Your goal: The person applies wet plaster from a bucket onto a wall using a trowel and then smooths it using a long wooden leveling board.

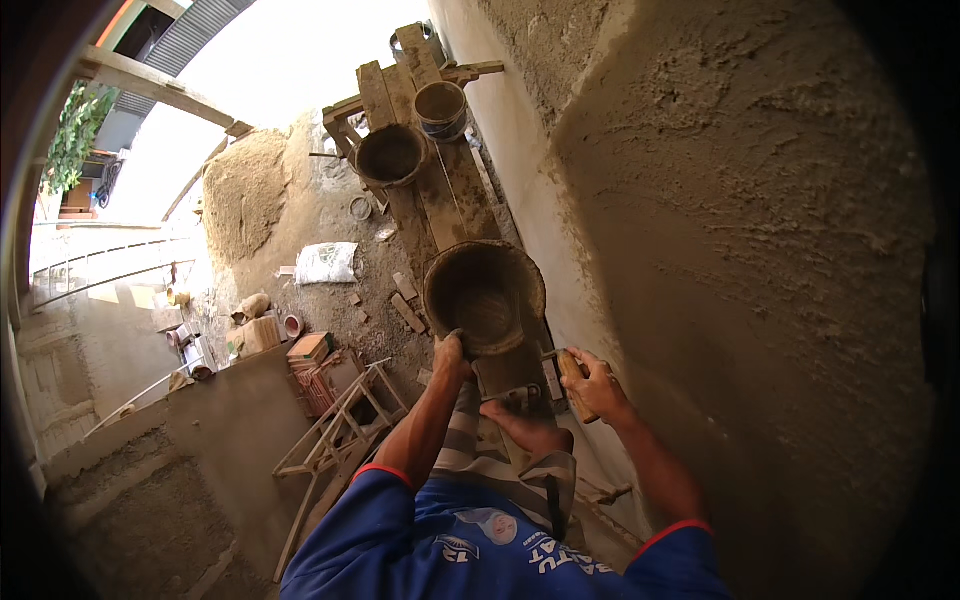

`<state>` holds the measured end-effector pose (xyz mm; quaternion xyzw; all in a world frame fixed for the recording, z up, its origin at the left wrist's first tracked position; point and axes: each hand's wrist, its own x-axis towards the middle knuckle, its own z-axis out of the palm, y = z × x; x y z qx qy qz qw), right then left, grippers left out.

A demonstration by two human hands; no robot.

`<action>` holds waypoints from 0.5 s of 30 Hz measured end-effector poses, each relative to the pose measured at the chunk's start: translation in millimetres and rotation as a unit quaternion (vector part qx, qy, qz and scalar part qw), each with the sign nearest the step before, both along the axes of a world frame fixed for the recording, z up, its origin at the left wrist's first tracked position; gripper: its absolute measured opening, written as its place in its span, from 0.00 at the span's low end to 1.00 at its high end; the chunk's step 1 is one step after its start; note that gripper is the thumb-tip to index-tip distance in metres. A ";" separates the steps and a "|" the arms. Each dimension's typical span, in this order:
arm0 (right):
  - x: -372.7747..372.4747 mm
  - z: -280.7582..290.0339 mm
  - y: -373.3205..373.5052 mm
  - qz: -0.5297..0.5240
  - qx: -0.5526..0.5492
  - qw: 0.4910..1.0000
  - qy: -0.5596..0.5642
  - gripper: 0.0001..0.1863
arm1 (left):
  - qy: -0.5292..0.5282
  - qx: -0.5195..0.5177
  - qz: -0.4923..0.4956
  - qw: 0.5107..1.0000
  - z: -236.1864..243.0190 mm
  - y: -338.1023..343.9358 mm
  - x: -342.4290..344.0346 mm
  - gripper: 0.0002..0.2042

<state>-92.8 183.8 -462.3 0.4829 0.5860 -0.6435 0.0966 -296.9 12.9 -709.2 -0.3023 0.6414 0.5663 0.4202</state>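
The left hand (450,360) has its fingers closed on the near-left rim of a round, mud-coated tub (470,262), which sits just ahead of them. The right hand (598,385) has its fingers wrapped around the wooden handle of a tool (576,390); its blade is too unclear to tell the shape. The tub stands ahead and left of these right fingers, on a plank bench (440,205). Farther ahead of the left fingers are 2 more containers, a dark basin (390,155) and a bucket (441,105). Left of the left fingers lies a white sack (327,263); right of the right fingers rises a rough brown wall (750,250).
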 end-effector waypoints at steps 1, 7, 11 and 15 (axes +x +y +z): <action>-0.3 -33.8 5.3 -0.021 0.028 0.999 0.010 0.30 | -0.006 0.036 0.022 0.999 -5.4 17.8 0.9 0.11; -115.1 -130.7 56.5 -0.079 -0.148 0.985 0.034 0.30 | -0.058 0.047 0.105 0.992 -91.8 51.4 -62.6 0.10; -210.5 -189.7 100.0 -0.117 -0.256 0.957 0.073 0.27 | -0.080 0.066 0.174 0.979 -135.9 98.9 -108.3 0.14; -330.6 -240.8 140.3 -0.132 -0.318 0.925 0.160 0.21 | 0.012 0.095 0.173 0.980 -216.4 121.8 -150.7 0.17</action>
